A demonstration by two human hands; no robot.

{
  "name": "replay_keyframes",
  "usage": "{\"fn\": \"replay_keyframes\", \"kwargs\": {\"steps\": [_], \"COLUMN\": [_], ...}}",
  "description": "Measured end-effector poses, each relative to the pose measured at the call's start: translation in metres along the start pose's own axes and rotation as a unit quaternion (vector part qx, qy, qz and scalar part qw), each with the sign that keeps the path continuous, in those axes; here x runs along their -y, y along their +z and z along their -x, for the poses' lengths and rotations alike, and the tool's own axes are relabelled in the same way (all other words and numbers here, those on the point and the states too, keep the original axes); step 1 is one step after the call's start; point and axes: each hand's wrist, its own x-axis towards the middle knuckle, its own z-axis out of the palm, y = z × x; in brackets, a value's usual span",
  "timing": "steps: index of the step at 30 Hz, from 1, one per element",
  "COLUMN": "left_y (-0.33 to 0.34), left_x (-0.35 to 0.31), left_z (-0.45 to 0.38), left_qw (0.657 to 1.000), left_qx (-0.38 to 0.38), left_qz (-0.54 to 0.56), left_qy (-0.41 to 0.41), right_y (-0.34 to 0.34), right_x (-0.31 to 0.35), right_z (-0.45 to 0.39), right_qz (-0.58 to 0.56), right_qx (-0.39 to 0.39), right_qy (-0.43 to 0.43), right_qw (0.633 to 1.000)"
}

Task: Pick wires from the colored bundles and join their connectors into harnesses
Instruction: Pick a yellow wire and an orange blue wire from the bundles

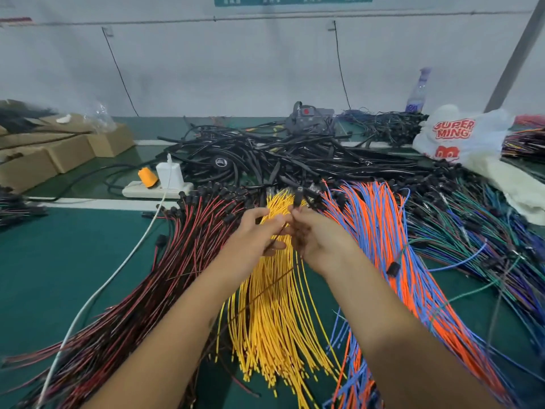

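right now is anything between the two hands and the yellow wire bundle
Nothing visible. The left hand and right hand meet directly above the yellow wire bundle, each already pinching a thin dark wire.

Both bare forearms reach forward and converge. The left hand [256,231] and right hand [312,234] meet fingertip to fingertip, fingers curled in a pinch, wrists slightly raised.

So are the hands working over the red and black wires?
No, both hands meet above the yellow bundle; the red-black bundle lies left.
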Motion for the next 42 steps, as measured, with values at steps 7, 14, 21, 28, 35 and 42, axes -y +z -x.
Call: {"fn": "replay_keyframes", "kwargs": {"steps": [7,14,21,28,35,42], "left_y": [0.034,0.019,-0.022,-0.007,-0.063,-0.086], "left_x": [-0.034,-0.07,-0.129,-0.139,-0.03,0.047], "left_z": [-0.001,-0.008,-0.025,-0.047,-0.065,-0.054], "left_qw": [0.993,0.993,0.995,0.985,0.751,0.735], "left_qx": [0.091,0.11,-0.021,-0.038,-0.051,-0.163], "left_qz": [-0.075,0.04,-0.012,-0.148,-0.656,-0.655], "left_qy": [-0.01,-0.034,0.092,0.081,0.052,0.067], "right_y": [-0.006,-0.031,0.005,0.043,0.026,-0.01], "right_x": [0.029,0.029,-0.02,-0.029,-0.017,-0.022], "right_z": [0.01,0.021,0.023,0.038,0.056,0.035], "right_qz": [0.035,-0.19,0.162,-0.001,0.385,0.472], "right_qx": [-0.037,0.054,0.162,0.377,0.447,0.084], "right_qy": [-0.093,-0.112,-0.065,0.005,0.024,-0.148], "right_qw": [0.994,0.974,0.971,0.926,0.807,0.865]}}
